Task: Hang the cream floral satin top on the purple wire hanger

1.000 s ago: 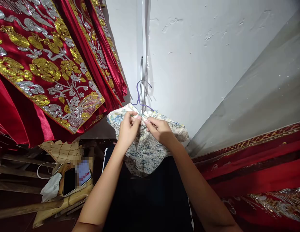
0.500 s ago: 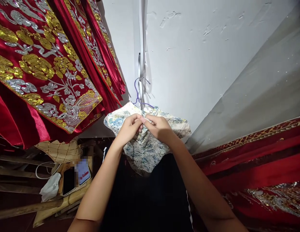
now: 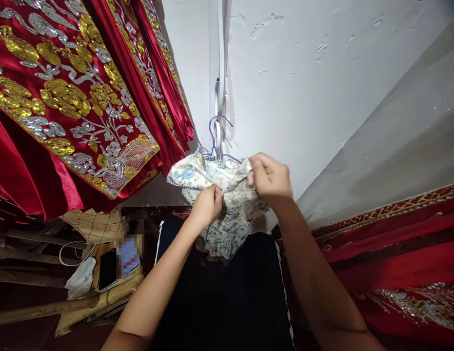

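Note:
A white garment with a blue and yellow floral print (image 3: pixel 230 224) hangs from a purple hanger (image 3: pixel 213 134) against the wall. My left hand (image 3: pixel 207 207) is closed on the front of the garment, near its middle. Higher and to the right, my right hand (image 3: pixel 269 178) pinches the garment's edge by the neckline and pulls it to the side. The cloth between the two hands is drawn into folds. Part of the hanger's bar lies hidden under the cloth.
Red cloths with gold and silver embroidery (image 3: pixel 66 97) hang at upper left. At lower left, a bamboo chair (image 3: pixel 113 297) holds a dark phone (image 3: pixel 108 270), a second lit one (image 3: pixel 128 258) and a crumpled white tissue (image 3: pixel 80 279). More red beaded fabric (image 3: pixel 402 258) lies at right.
My hands were together at the neckline. My right hand has moved right and up with the edge of the cloth, while my left hand has dropped slightly, and the garment's front is pulled askew.

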Demonstrator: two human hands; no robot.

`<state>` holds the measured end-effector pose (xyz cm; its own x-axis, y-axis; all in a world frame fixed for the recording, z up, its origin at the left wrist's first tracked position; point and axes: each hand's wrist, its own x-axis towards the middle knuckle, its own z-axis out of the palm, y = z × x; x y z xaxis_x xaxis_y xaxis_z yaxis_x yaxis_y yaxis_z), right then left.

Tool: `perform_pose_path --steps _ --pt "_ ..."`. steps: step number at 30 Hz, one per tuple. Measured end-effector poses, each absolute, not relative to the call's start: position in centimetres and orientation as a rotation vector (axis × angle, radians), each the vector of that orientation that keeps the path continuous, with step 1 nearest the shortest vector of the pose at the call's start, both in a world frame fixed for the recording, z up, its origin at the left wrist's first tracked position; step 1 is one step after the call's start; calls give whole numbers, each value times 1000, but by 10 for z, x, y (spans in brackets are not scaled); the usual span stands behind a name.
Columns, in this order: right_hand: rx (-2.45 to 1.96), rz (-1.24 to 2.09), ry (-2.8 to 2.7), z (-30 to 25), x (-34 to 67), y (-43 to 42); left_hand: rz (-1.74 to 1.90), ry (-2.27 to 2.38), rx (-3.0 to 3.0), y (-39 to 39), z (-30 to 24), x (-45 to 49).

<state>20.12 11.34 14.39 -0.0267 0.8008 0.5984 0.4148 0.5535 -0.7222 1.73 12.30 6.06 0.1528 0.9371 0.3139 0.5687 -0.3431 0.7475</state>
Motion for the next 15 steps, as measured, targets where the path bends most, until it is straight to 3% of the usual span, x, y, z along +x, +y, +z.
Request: perform_pose_path --steps 7,12,15 --pt "-1078 339 -1286 129 261 88 1068 1415 1850 118 -7 12" --pt "-862 778 -1065 69 285 79 1776 1646 1603 155 24 -15" --pt "-886 851 -866 30 267 68 1673 1657 1743 179 49 -36"
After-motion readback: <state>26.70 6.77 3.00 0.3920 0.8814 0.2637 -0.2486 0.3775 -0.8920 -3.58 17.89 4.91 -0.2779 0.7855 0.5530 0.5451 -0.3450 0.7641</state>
